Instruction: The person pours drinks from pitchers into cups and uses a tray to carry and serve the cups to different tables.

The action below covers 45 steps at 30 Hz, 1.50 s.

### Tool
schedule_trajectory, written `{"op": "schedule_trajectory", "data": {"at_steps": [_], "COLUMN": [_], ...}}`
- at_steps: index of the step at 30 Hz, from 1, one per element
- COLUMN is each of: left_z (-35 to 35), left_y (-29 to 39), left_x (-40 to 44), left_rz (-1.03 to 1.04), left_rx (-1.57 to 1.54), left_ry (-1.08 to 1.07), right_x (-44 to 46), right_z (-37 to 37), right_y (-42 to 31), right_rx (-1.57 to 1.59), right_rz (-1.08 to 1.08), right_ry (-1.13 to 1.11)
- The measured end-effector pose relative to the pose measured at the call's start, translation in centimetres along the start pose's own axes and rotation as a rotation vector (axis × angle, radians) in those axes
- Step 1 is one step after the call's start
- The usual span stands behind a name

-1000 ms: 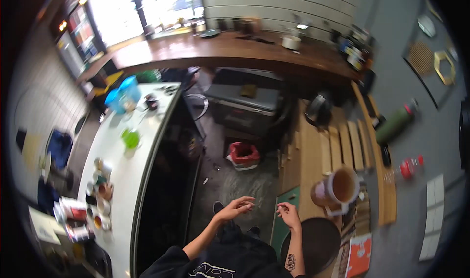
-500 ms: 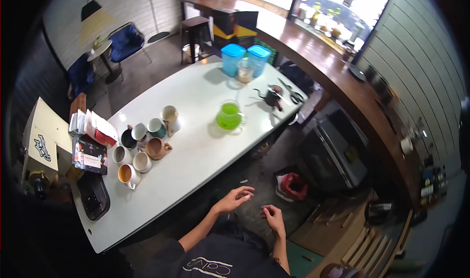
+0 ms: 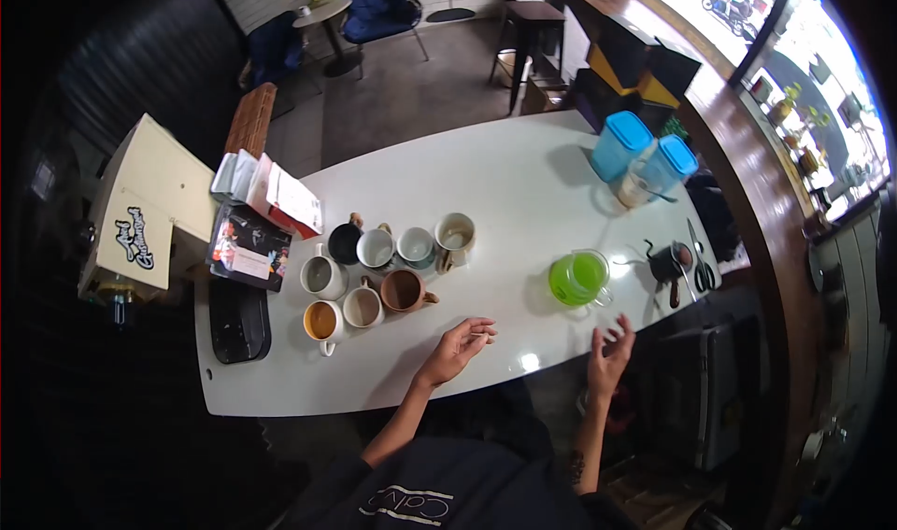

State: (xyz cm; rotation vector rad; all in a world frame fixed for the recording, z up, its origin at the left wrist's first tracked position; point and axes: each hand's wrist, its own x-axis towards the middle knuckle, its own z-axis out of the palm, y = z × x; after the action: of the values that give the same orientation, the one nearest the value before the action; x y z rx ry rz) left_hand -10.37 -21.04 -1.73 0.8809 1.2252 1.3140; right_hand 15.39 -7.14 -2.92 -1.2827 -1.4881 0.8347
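Note:
My right hand (image 3: 610, 354) is raised at the table's front edge with fingers spread, just below the handle of a clear jug of green liquid (image 3: 577, 282). It appears not to touch the jug. Over the front of the white table, my left hand (image 3: 458, 348) hangs with loosely bent fingers and nothing visible in it. Left of it stand several mugs in a group, among them a brown mug (image 3: 404, 290), a white mug with orange inside (image 3: 321, 321) and a black mug (image 3: 345, 244).
Two blue-lidded containers (image 3: 621, 145) and a glass with pale contents (image 3: 633, 190) stand at the back right. A small black gooseneck kettle (image 3: 665, 265) and scissors (image 3: 704, 273) lie near the right end. A black tray (image 3: 239, 329) and a cream machine (image 3: 140, 214) occupy the left.
My view has turned and come closer to the table. Both hands have come forward to the table; the right has moved outward near the jug and its fingers have spread.

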Motion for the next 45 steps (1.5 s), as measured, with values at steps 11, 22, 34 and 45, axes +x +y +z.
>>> {"op": "schedule_trajectory", "data": {"at_steps": [11,22,34,45], "left_z": [-1.1,-1.0,0.1,1.8], "left_y": [0.4,-0.1,0.3,0.1], "left_x": [3.7,6.7,8.4,9.4], "left_rz": [0.255,0.232,0.248,0.226], "left_rx": [0.265,0.291,0.244,0.157], "left_ry": [0.577,0.69,0.711,0.697], "right_x": [10.2,11.9,13.5,14.7], "right_z": [-0.4,1.6,2.4,3.0], "right_y": [0.1,0.0,0.5,1.0], "right_rx": [-0.17,-0.191,-0.198,-0.26], "right_rz": [-0.189,-0.196,-0.176,-0.209], "right_ry": [-0.511,-0.612,-0.598,-0.52]}}
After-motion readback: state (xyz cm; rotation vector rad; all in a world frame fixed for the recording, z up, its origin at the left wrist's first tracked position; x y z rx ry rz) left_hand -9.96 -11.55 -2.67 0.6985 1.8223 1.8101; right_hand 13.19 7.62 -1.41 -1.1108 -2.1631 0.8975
